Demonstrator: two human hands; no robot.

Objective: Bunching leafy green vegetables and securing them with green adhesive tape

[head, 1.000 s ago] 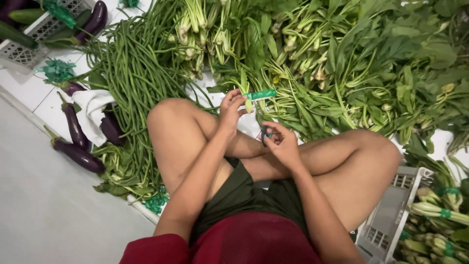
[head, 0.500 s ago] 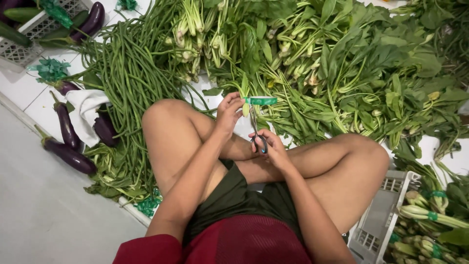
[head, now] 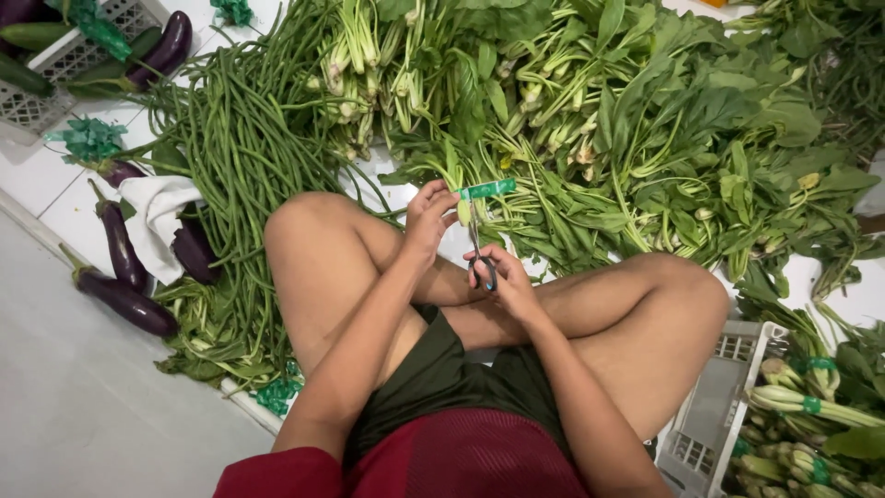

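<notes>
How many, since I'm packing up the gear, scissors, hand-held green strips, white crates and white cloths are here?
Scissors: 1
Hand-held green strip: 1
White crates: 2
White cloth: 1
Total: 5

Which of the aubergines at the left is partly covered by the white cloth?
The short aubergine beside the long beans: the white cloth drapes over its upper end. The two longer ones lie bare on the floor.

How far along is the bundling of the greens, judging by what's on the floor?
Done: taped bundles lie beside the crate. In hand: left hand holds green tape, right hand works scissors. Left: the big loose greens pile and long beans.
</notes>
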